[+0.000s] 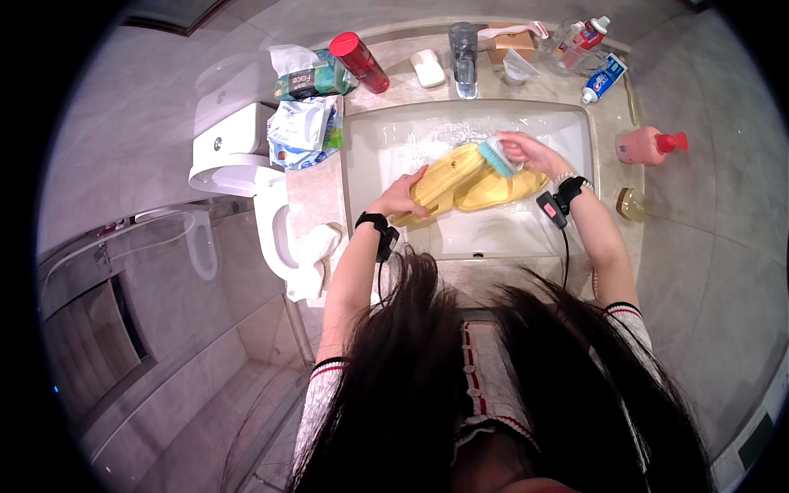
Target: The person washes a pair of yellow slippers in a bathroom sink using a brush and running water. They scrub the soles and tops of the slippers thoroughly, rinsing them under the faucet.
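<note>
Right-hand fingers [513,146] clasp a brush [496,158]; left-hand fingers [409,182] grip a yellow slipper [448,177].
The teal bristles meet the slipper's far end, over the white sink [460,243]. A second yellow slipper [493,194] lies in the basin just beside it; beyond, a red canister [359,62] and white soap [427,68] sit on the desk [316,193].

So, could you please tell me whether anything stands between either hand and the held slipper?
Yes: the brush, held in the right hand, stands between that hand and the slipper; nothing visible parts the left hand from it.
</note>
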`<state>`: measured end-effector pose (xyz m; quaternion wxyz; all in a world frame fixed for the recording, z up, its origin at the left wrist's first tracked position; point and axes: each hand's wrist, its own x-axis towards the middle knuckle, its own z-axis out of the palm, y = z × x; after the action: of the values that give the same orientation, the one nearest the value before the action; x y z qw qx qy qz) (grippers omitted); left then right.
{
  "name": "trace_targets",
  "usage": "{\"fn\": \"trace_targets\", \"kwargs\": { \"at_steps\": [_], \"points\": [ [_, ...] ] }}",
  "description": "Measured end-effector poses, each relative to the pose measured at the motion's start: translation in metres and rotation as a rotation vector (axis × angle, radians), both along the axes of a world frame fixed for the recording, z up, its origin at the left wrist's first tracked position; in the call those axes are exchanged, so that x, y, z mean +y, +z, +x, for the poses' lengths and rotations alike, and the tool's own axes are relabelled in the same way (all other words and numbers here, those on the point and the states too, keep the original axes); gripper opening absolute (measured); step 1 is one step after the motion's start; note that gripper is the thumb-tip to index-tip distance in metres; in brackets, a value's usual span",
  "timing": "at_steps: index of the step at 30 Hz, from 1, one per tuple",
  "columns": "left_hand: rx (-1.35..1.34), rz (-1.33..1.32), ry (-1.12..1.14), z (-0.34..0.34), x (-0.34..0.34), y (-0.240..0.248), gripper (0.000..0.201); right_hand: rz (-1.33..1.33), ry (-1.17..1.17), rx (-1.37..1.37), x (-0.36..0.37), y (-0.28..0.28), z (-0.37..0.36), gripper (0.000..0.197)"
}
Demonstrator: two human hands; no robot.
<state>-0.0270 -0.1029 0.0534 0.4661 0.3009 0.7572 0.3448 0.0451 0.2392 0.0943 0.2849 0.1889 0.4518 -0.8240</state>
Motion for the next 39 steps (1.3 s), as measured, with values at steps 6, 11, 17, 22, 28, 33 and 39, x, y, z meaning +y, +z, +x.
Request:
{"fn": "trace_targets", "kwargs": {
  "at_steps": [6,11,17,22,28,33,39],
  "points": [
    [0.256,-0.094,0.024,0.001,0.006,0.022,0.115,0.218,-0.082,0.062,0.003,0.014,0.0,0.028],
    [0.56,-0.271,0.184,0.018,0.037,0.063,0.113,0.667,-0.145,0.037,-0.014,0.003,-0.011,0.033],
    [0.825,-0.207,0.203,0.026,0.058,0.087,0.113,1.1,-0.287,0.094,-0.015,-0.032,-0.016,0.068],
    [0.795,-0.184,0.258,0.032,0.041,0.079,0.111,1.131,-0.216,0.093,-0.039,-0.028,-0.022,0.069],
    [0.783,-0.386,0.247,0.037,0.038,0.063,0.114,1.358,-0.262,-0.004,-0.027,-0.048,-0.038,0.063],
    [0.786,-0.565,0.214,0.035,0.024,0.034,0.114,1.501,-0.207,-0.081,-0.006,-0.064,-0.029,0.057],
    [0.816,-0.611,0.139,0.027,0.021,0.019,0.115,1.399,-0.284,-0.059,-0.04,-0.084,-0.04,0.055]
  ]
}}
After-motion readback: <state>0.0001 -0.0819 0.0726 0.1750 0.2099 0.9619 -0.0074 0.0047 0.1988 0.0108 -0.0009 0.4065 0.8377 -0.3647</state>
